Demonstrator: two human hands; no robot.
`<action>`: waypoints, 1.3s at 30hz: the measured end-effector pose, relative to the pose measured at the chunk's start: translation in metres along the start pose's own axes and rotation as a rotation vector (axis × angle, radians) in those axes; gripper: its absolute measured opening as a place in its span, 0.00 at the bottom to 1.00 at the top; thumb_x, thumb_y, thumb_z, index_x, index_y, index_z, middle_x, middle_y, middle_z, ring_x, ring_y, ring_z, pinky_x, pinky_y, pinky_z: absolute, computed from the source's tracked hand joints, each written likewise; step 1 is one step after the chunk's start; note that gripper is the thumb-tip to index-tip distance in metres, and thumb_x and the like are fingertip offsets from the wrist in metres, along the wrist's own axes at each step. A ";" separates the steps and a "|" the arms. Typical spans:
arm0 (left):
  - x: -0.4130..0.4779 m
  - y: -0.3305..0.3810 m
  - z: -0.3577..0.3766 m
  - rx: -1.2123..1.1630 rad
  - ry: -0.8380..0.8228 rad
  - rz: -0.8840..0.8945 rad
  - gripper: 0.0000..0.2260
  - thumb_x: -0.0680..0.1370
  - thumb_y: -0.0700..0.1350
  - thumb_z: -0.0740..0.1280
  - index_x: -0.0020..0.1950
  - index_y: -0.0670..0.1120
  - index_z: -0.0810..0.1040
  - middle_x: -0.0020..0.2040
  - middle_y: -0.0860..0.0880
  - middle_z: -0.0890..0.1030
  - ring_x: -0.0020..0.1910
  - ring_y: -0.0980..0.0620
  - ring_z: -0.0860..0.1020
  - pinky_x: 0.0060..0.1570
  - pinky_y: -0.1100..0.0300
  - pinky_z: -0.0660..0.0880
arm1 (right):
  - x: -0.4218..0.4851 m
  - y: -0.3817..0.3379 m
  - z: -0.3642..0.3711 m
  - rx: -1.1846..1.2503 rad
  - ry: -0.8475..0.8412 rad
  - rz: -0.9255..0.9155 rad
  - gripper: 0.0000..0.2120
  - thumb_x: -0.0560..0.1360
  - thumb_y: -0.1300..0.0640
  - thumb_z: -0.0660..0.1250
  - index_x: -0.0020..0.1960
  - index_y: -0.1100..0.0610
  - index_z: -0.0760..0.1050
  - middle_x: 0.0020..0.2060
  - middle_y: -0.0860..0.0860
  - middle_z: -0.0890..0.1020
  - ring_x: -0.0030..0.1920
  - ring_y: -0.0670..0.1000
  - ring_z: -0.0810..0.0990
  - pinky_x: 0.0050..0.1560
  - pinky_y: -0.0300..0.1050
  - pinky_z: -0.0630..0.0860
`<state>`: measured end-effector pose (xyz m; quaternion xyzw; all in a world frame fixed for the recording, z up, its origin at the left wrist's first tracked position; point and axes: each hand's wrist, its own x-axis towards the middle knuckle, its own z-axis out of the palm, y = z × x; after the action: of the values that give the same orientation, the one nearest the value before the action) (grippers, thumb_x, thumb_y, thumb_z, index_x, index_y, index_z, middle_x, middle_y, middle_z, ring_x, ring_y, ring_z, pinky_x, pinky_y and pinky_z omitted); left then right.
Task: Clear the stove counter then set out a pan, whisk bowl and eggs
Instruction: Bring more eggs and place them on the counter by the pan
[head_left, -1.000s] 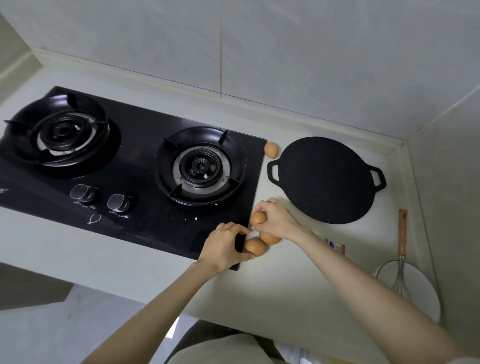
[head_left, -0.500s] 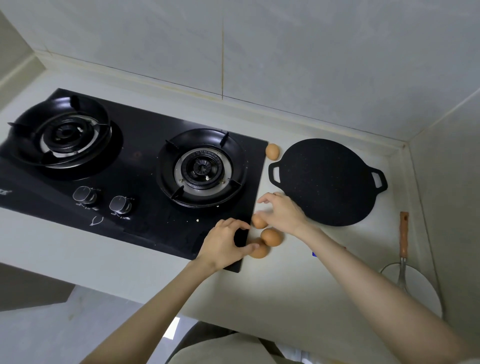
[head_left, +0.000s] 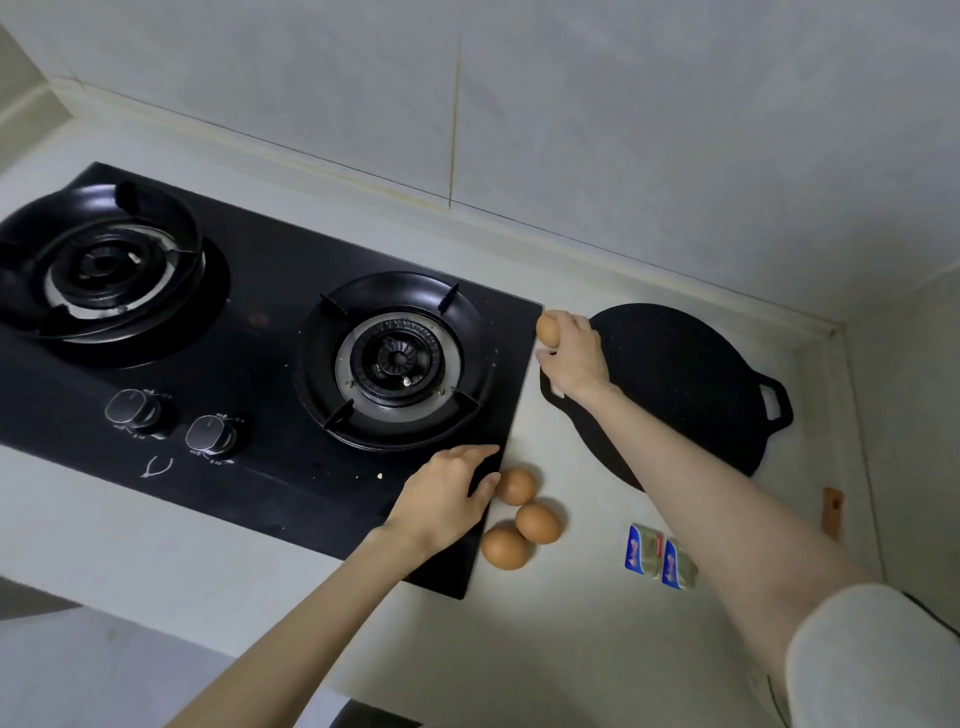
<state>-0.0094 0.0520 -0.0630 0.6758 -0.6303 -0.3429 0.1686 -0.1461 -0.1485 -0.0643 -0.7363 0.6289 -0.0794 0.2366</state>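
Three brown eggs lie in a cluster on the pale counter by the front right corner of the black gas stove. My left hand rests flat on that stove corner, fingers apart, just left of the eggs. My right hand has its fingers around a fourth egg at the stove's back right corner. Beside it lies the flat black two-handled pan, partly under my right forearm. No whisk bowl is visible.
Two small blue-and-white packets lie on the counter right of the eggs. A brown wooden handle shows at the right, near the side wall. The tiled back wall and the right wall close the corner behind the pan.
My right hand left the egg cluster and moved back to the far egg, closing on it. My left hand slid off the eggs onto the stove corner. The view shifted, hiding the bowl.
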 end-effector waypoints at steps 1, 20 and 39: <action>0.000 0.000 0.001 0.007 -0.021 -0.009 0.21 0.81 0.54 0.59 0.74 0.52 0.66 0.71 0.53 0.70 0.71 0.52 0.67 0.65 0.55 0.69 | 0.006 0.000 0.002 -0.016 -0.006 0.002 0.24 0.76 0.61 0.64 0.71 0.53 0.65 0.68 0.55 0.67 0.66 0.59 0.67 0.62 0.53 0.71; -0.003 0.000 0.011 0.191 -0.087 -0.079 0.27 0.81 0.59 0.53 0.78 0.50 0.58 0.75 0.51 0.65 0.74 0.51 0.60 0.69 0.59 0.61 | -0.024 -0.001 -0.015 0.268 0.090 -0.143 0.21 0.75 0.61 0.67 0.66 0.52 0.69 0.61 0.55 0.71 0.57 0.55 0.74 0.61 0.49 0.72; -0.007 0.010 0.019 0.305 -0.078 -0.032 0.23 0.82 0.58 0.53 0.77 0.57 0.58 0.73 0.44 0.67 0.72 0.45 0.64 0.67 0.55 0.64 | -0.150 0.073 0.008 0.223 -0.312 -0.069 0.22 0.72 0.58 0.71 0.64 0.54 0.70 0.52 0.47 0.74 0.50 0.47 0.72 0.48 0.38 0.66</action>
<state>-0.0296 0.0609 -0.0679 0.6896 -0.6704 -0.2716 0.0341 -0.2368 -0.0086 -0.0769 -0.7301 0.5463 -0.0412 0.4084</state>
